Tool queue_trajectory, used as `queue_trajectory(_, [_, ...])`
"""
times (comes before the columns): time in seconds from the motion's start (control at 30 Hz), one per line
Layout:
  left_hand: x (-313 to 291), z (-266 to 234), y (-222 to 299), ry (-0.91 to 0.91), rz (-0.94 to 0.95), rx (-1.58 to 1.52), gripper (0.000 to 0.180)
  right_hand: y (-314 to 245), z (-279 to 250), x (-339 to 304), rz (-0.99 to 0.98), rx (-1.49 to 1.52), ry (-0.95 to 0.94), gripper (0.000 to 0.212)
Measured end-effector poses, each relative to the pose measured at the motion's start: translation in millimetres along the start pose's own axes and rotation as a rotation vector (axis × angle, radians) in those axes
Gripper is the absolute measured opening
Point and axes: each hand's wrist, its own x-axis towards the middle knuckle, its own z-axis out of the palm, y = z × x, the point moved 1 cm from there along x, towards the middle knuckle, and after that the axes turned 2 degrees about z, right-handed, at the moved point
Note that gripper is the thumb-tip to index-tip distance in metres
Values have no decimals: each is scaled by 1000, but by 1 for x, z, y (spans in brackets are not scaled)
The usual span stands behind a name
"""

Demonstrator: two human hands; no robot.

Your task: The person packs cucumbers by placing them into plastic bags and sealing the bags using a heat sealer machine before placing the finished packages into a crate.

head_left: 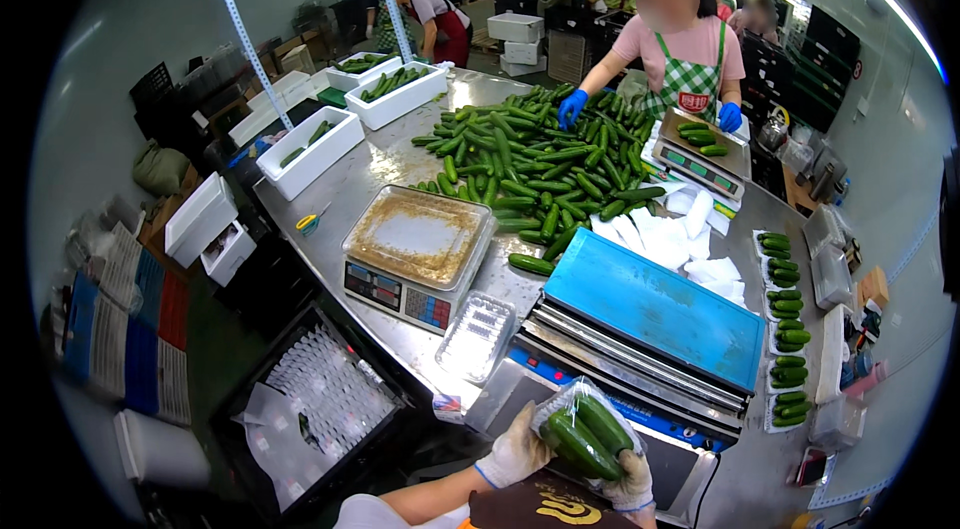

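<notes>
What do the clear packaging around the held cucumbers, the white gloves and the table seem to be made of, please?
Packaging: probably glossy plastic, since light glints off it and the cucumbers show through. Gloves: likely matt knitted fabric, judging by their soft look and blue-edged cuffs. Table: apparently metal, perhaps steel, given its grey sheen.

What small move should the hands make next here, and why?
Probably lower the cucumber pack onto the grey plate: the left hand and right hand already grip it from both sides, and the plate shows right beside it.
</notes>
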Motion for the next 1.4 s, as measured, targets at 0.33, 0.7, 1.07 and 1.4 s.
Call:
queue_trajectory(0.33, [-9,-26,-2,-84,18,-36,54,8,-12,-2,102,5,42,80])
queue_trajectory(0.7, [2,26,63,-475,485,1976,71,-3,-27,0,79,-255,68,70])
queue_trajectory(1.07, [33,-5,27,-784,-390,1595,54,-24,10,-20,269,-738,115,49])
queue_trajectory(1.4, [34,20,-25,-359,-231,828,49,-25,-16,-60,-658,-128,419,60])
